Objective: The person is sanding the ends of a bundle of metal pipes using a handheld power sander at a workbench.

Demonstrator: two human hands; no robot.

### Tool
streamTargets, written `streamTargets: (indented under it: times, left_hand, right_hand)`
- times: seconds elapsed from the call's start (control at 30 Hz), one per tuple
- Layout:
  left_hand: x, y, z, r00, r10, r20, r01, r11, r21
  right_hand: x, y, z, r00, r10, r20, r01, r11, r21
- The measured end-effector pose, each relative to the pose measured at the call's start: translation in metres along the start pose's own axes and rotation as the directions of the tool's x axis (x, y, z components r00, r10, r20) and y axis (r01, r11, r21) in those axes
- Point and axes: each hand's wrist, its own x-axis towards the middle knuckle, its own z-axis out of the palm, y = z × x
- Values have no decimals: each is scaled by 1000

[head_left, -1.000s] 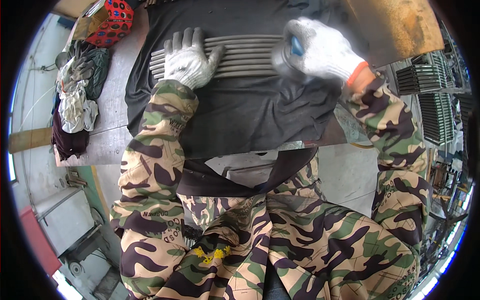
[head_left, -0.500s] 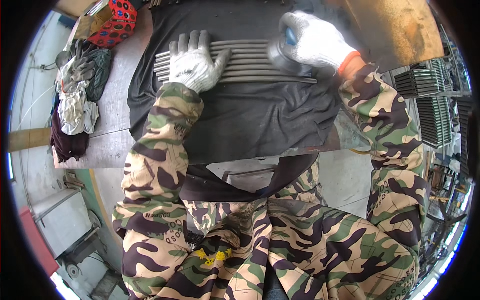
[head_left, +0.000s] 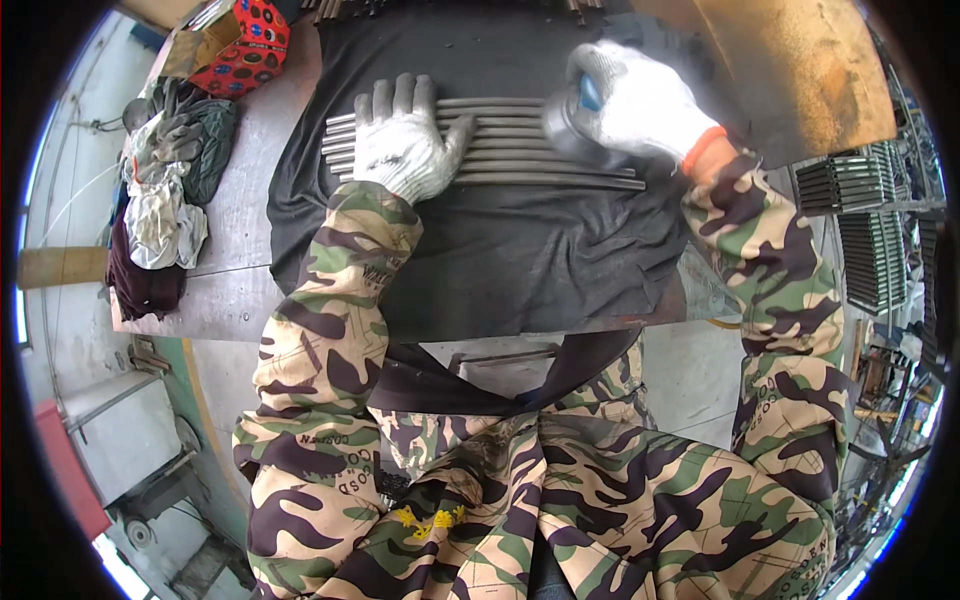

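Several slim grey metal rods (head_left: 515,142) lie side by side on a black cloth (head_left: 490,255) spread over the table. My left hand (head_left: 408,145), in a white glove with grey-coated fingers, rests flat across their left part, fingers stretched out. Near their right end, my right hand (head_left: 645,105), in a white glove with an orange cuff, is closed on a round grey object with a blue part (head_left: 591,94). That object is over the rods and smeared by motion, so its kind and any contact with the rods cannot be made out.
A red patterned cardboard box (head_left: 245,50) stands at the far left, with a heap of gloves and rags (head_left: 165,215) nearer. A brown-stained board (head_left: 815,75) lies at the far right. Beyond the table's right side are stacked dark metal bars (head_left: 872,255). More rods lie at the far edge.
The whole view has shifted slightly, with the table appearing lower and a little to the right. Both hands keep their places at the rods; the round object remains blurred in my right hand.
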Motion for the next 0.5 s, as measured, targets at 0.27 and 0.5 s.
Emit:
streamTargets:
  times: [0.27, 0.5]
  left_hand:
    - [5, -8, 15, 991, 35, -131, -42, 998, -49]
    - [6, -21, 49, 975, 75, -210, -111, 980, -168]
  right_hand:
    - [-7, -26, 4, 998, -55, 11, 54, 997, 46]
    - [12, -33, 16, 1000, -19, 0, 19, 999, 45]
